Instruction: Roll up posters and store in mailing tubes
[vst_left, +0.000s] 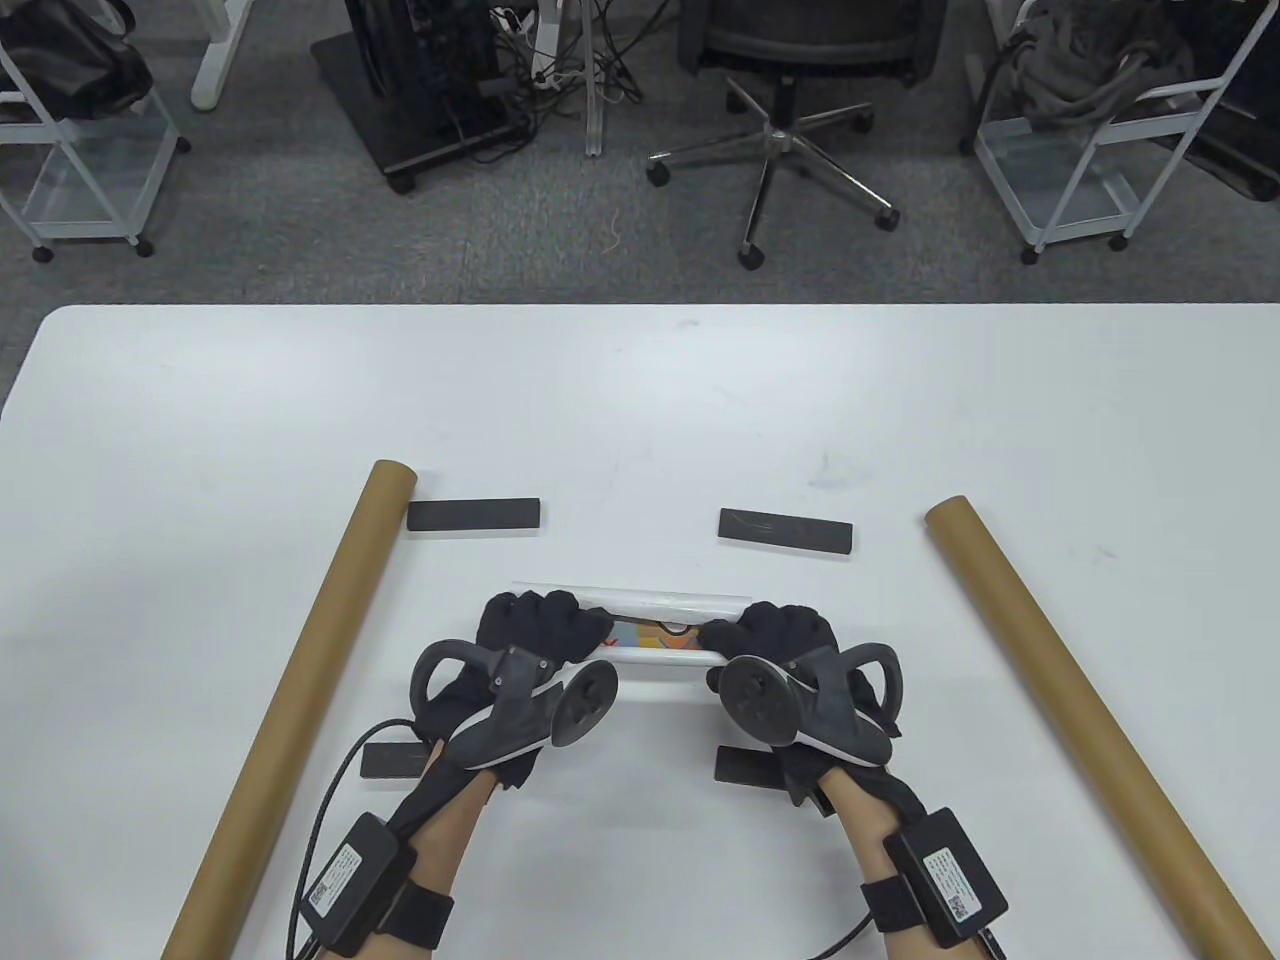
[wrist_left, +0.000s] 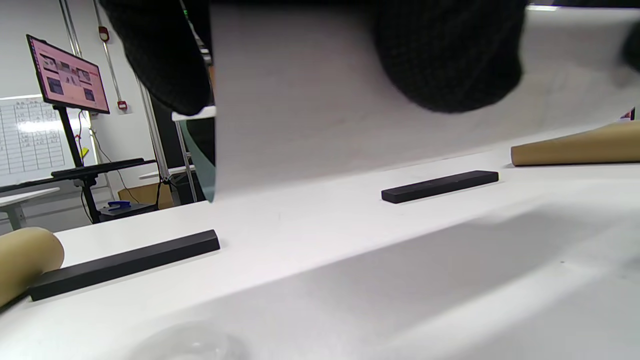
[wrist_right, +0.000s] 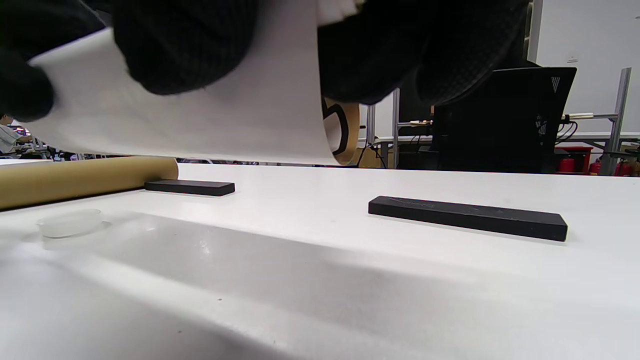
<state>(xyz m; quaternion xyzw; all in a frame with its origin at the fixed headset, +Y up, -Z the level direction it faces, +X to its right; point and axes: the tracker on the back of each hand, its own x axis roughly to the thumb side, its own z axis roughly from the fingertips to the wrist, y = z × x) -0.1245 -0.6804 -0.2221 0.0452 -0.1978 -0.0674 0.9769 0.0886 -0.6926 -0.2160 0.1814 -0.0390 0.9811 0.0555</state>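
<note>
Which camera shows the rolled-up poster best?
The table view: the whole poster shows from end to end, held between the left hand and right hand. The left wrist view shows only its blank white back; the right wrist view adds a bit of print at the curled end.

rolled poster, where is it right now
In the table view the rolled poster sits near the table's middle front, gripped between the left hand and right hand, between the two cardboard tubes.

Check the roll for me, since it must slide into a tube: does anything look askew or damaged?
Nothing damaged. The poster, held by the left hand and right hand, is loosely rolled, its outer edge standing off the core. Both tubes lie splayed outward.
</note>
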